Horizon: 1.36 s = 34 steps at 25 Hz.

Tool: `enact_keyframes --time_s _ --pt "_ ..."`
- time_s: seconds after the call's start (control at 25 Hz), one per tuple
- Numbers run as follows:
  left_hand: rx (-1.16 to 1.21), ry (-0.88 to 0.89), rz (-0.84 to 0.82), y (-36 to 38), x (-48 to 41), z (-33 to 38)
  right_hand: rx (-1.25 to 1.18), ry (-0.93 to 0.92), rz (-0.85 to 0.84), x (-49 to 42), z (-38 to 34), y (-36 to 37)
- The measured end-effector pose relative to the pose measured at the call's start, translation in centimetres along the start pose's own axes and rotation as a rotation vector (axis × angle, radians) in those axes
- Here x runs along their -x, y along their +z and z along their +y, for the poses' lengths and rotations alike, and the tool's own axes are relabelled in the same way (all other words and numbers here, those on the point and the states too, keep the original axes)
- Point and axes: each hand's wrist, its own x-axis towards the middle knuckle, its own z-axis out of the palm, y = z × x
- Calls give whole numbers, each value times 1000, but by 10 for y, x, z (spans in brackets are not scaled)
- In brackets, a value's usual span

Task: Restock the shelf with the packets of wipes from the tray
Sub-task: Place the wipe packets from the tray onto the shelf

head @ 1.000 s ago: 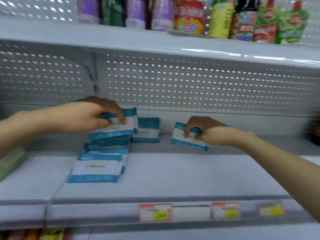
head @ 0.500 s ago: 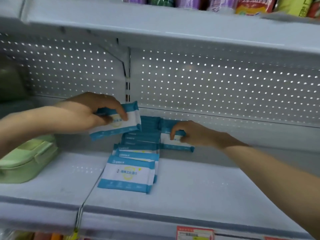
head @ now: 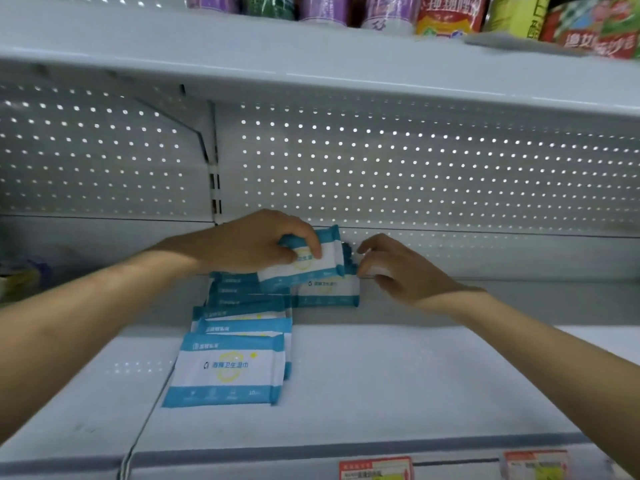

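left hand (head: 256,245) pinches one packet (head: 313,259) by its end, above the row (head: 239,327) on the shelf (head: 398,375). right hand (head: 405,271) curls beside the rear packet (head: 327,292); grip cannot be told. probably light, soft, slick film: hold by the sealed ends.

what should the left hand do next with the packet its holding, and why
Probably lower the held packet in the left hand and set it against the lone packet at the back of the shelf. It hangs above the shelf, the row of packets beside it already runs front to back, and the right hand sits by the lone packet.
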Motion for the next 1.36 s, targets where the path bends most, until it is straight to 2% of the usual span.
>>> enact_keyframes --time_s 0.2,0.36,0.64,0.84,1.0,1.28,1.36 --pt "-7 18 -124 39 -63 -3 83 106 17 71 5 -37" --pt "-120 30 -229 70 -78 -13 111 148 56 111 2 -51" --pt "-188 52 -224 71 -78 -31 143 138 43 141 6 -53" --pt "-371 128 -148 71 -78 -13 137 135 73 166 6 -61" --pt "-438 269 -92 79 -102 49 175 228 64 216 10 -81" --pt "-164 752 -153 162 -151 250 221 563 26 343 10 -131" --pt "-108 834 -187 189 -153 300 235 684 -6 393 3 -148"
